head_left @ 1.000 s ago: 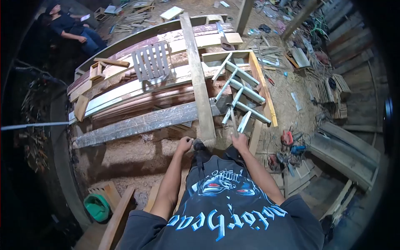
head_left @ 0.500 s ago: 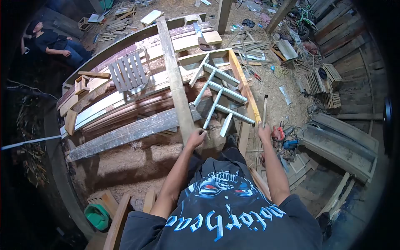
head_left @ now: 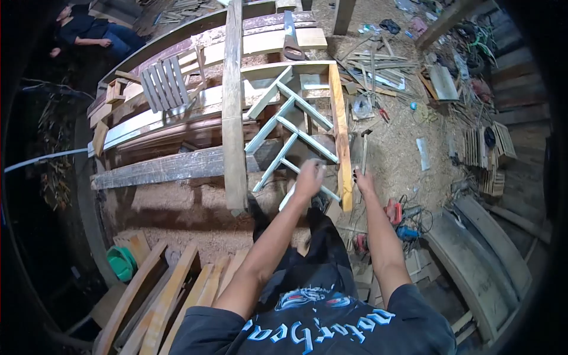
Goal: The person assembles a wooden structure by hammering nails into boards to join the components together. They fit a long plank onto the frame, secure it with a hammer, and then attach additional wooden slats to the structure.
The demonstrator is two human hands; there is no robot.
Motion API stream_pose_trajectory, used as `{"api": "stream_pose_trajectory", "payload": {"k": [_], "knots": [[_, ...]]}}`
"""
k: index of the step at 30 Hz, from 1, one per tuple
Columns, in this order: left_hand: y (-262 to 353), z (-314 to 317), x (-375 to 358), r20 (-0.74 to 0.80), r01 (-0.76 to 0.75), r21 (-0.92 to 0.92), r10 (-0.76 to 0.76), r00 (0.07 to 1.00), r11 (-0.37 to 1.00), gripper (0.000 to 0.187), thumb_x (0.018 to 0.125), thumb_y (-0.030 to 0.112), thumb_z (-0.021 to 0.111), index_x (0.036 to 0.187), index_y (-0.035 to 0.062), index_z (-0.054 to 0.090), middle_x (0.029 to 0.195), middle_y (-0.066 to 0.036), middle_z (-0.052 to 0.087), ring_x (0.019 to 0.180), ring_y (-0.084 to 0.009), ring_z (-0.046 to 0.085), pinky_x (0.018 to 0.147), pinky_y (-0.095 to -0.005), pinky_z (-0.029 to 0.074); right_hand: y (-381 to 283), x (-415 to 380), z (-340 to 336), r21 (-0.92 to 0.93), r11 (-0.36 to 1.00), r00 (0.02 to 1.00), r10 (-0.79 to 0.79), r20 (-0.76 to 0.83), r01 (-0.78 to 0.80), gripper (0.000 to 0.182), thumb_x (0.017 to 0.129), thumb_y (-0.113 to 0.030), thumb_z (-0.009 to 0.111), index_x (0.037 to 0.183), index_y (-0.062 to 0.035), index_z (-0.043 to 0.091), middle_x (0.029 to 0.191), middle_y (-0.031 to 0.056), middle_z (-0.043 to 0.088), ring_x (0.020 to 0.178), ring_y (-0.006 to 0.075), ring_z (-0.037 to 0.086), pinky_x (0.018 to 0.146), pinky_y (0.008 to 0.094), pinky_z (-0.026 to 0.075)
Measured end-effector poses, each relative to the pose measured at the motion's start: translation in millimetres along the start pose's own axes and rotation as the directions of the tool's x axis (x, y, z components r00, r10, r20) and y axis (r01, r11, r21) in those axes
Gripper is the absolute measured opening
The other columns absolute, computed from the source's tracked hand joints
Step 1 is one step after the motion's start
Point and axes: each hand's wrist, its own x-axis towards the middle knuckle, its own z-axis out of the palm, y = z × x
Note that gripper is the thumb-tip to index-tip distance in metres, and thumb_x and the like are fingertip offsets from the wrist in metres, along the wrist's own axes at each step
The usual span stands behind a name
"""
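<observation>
My right hand is closed round the handle of a hammer, whose head points away from me. It is just right of a yellowish board that forms the right side of a wooden frame. My left hand hangs over the near end of the pale green zigzag slats inside the frame; motion smears its fingers, and whether it holds anything is unclear. A long grey plank lies upright in view, left of the slats.
A handsaw lies beyond the frame. At left are a slatted panel and a green container. Red and blue power tools sit on the ground at right, near pliers. A person sits at upper left.
My left hand has left the end of the long plank and moved right, over the slats. My right hand still grips the hammer, slightly left of before. The view has shifted.
</observation>
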Motion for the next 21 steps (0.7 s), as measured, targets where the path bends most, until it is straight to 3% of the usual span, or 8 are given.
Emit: {"api": "stream_pose_trajectory", "payload": {"k": [3,6,7,12,16,17,20,21], "knots": [[-6.2,47.9,26.5,-0.021,-0.074,-0.008,0.074,0.997,0.997,0.033,0.087,0.018,0.060,0.113,-0.0018,0.054,0.108,-0.023,0.059,0.104,-0.0388,0.056,0.088,-0.0419,0.045,-8.6,20.2,16.0,0.139,0.990,0.999,-0.035,-0.010,0.037,0.043,0.092,-0.037,0.055,0.110,0.0008,0.063,0.106,0.0240,0.065,0.103,0.0352,0.061,0.089,0.0411,0.045],[-5.2,83.9,48.9,-0.014,0.015,-0.004,-0.015,1.000,1.000,0.044,0.088,0.024,0.059,0.123,-0.0013,0.049,0.115,-0.024,0.057,0.109,-0.0404,0.054,0.092,-0.0445,0.042,1.7,50.2,27.4,0.067,0.996,0.990,0.049,0.129,-0.058,0.041,0.094,-0.036,0.053,0.111,-0.0002,0.062,0.106,0.0217,0.066,0.103,0.0309,0.062,0.089,0.0397,0.045],[5.3,87.0,53.9,0.014,0.088,0.048,-0.089,0.996,0.995,0.046,0.089,0.027,0.058,0.124,-0.0013,0.048,0.116,-0.024,0.057,0.110,-0.0404,0.054,0.094,-0.0455,0.042,-27.9,27.5,18.6,0.121,0.991,0.987,-0.082,0.136,0.065,0.040,0.096,-0.035,0.050,0.113,-0.0007,0.062,0.105,0.0187,0.066,0.101,0.0274,0.061,0.087,0.0379,0.045],[7.3,115.1,77.8,0.055,0.310,0.122,-0.318,0.947,0.943,0.071,0.086,0.037,0.058,0.138,-0.0037,0.031,0.122,-0.029,0.053,0.115,-0.0432,0.051,0.096,-0.0520,0.040,37.3,60.1,39.3,0.256,0.930,0.933,0.180,0.313,-0.265,0.043,0.097,-0.036,0.048,0.121,-0.0019,0.056,0.106,0.0146,0.064,0.095,0.0240,0.059,0.080,0.0378,0.046],[13.3,113.5,98.5,0.061,0.489,0.149,-0.501,0.863,0.860,0.056,0.082,0.032,0.064,0.118,-0.0049,0.044,0.106,-0.031,0.061,0.101,-0.0445,0.060,0.087,-0.0505,0.048,5.2,40.1,26.6,0.351,0.889,0.900,0.132,0.415,-0.293,0.045,0.096,-0.036,0.047,0.126,-0.0026,0.051,0.110,0.0156,0.062,0.095,0.0265,0.061,0.079,0.0409,0.049],[10.7,116.4,100.9,0.038,0.467,0.146,-0.476,0.879,0.872,0.053,0.080,0.031,0.065,0.114,-0.0053,0.046,0.102,-0.031,0.062,0.098,-0.0452,0.060,0.086,-0.0503,0.048,-14.2,29.1,20.9,0.308,0.878,0.896,0.244,0.370,-0.367,0.047,0.096,-0.038,0.049,0.125,-0.0007,0.052,0.109,0.0153,0.062,0.092,0.0262,0.061,0.077,0.0411,0.049],[10.7,114.2,97.7,-0.011,0.423,0.144,-0.426,0.904,0.894,0.048,0.076,0.028,0.067,0.105,-0.0061,0.049,0.093,-0.032,0.063,0.092,-0.0466,0.061,0.082,-0.0501,0.049,-17.7,19.9,21.7,0.452,0.841,0.932,0.151,0.330,-0.297,0.048,0.095,-0.038,0.053,0.124,0.0001,0.053,0.107,0.0136,0.062,0.090,0.0239,0.060,0.077,0.0389,0.049],[18.3,107.3,94.8,-0.013,0.425,0.140,-0.427,0.904,0.894,0.048,0.075,0.028,0.067,0.104,-0.0060,0.049,0.092,-0.032,0.063,0.091,-0.0465,0.062,0.081,-0.0502,0.050,-22.2,20.4,20.4,0.387,0.872,0.928,0.171,0.332,-0.299,0.048,0.094,-0.038,0.056,0.123,0.0009,0.054,0.101,0.0121,0.063,0.086,0.0212,0.059,0.074,0.0357,0.049]]}}
